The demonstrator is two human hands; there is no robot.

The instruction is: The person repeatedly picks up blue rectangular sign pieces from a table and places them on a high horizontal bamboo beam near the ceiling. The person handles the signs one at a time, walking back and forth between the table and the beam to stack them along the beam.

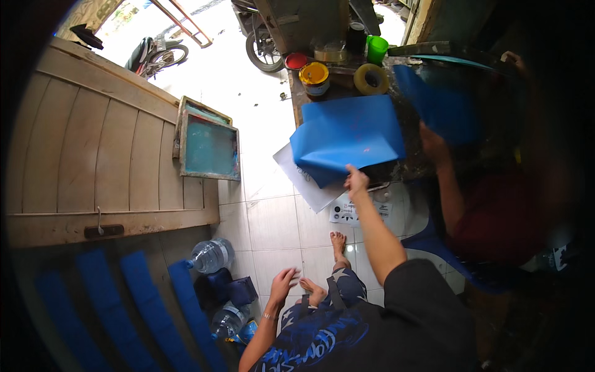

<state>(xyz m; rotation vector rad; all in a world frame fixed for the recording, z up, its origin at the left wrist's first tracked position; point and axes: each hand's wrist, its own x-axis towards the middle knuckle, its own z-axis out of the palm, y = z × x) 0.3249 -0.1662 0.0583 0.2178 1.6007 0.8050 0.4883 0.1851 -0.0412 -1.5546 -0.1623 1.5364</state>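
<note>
Blue sheet [347, 129], right hand [356, 181] pinching edge; left hand [284, 285] half-curled, empty; tub [314, 77] yellow inside.

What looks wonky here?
The white paper pokes out crookedly from under the blue sheet, past the edge of the table. It looks odd because their edges don't line up.

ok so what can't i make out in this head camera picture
- Head view: the table under the near blue sheet; the sheet covers it.
- Head view: part of the white paper; the same sheet lies over it.
- Head view: the far end of the co-worker's blue sheet; lost in shadow.
- Head view: the top of the middle motorbike; cut off by the upper edge.
</note>
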